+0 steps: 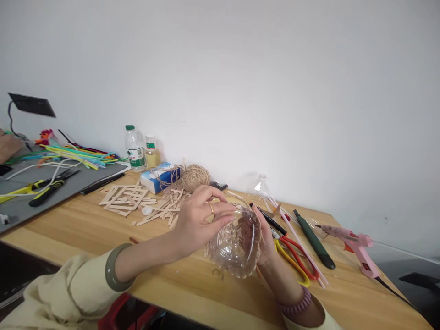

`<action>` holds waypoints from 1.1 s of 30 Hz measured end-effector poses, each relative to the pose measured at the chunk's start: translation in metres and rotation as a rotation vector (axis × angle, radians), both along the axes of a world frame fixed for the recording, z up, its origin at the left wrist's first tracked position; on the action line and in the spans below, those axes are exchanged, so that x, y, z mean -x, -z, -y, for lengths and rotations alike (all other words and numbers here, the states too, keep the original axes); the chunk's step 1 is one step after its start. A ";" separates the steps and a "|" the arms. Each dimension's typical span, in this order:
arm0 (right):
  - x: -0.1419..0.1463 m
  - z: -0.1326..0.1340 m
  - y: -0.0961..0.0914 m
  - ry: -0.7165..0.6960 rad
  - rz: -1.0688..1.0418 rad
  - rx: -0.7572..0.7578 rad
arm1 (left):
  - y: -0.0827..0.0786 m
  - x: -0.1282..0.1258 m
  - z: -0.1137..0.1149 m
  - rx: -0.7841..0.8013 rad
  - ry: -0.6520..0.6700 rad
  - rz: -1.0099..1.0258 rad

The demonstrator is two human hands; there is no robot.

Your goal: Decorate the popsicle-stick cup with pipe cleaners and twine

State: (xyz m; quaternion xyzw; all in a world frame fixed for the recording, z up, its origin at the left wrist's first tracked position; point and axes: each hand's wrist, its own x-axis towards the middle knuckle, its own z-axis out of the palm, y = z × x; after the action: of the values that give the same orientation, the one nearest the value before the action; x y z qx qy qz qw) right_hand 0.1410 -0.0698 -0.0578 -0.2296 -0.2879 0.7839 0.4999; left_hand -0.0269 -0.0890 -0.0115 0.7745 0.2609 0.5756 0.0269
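A cut-off clear plastic bottle base (230,250), with a scalloped edge and brown twine along its rim, is held tilted above the table. My right hand (266,238) is closed around its right side, thumb near the rim. My left hand (202,220), wearing a ring, reaches over the opening with bent fingers, its fingertips close together at the upper rim. A strand of twine (237,197) runs behind those fingertips and seems to pass between them; the exact grip is partly hidden.
Craft sticks (160,206), a twine ball (195,178), a tissue pack (160,178) and two bottles (135,151) stand left. On the right lie scissors (297,256), a green cutter (314,240), straws (302,247) and a pink glue gun (357,243). Another person's hand (9,145) is far left, near pliers (48,188).
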 end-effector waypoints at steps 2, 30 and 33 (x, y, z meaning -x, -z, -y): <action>0.000 0.000 0.002 0.009 0.008 -0.006 | -0.001 0.000 0.000 -0.016 0.009 0.005; 0.002 0.003 -0.008 -0.001 0.025 0.053 | -0.021 0.017 -0.009 -0.226 0.037 -0.460; 0.001 0.003 -0.008 0.037 0.021 0.018 | -0.023 0.014 -0.007 -0.271 0.039 -0.430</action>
State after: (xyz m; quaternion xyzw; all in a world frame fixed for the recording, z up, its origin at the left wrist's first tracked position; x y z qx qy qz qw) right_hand 0.1402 -0.0733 -0.0497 -0.2475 -0.2817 0.7746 0.5093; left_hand -0.0409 -0.0820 0.0116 0.8805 0.1662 0.4268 -0.1222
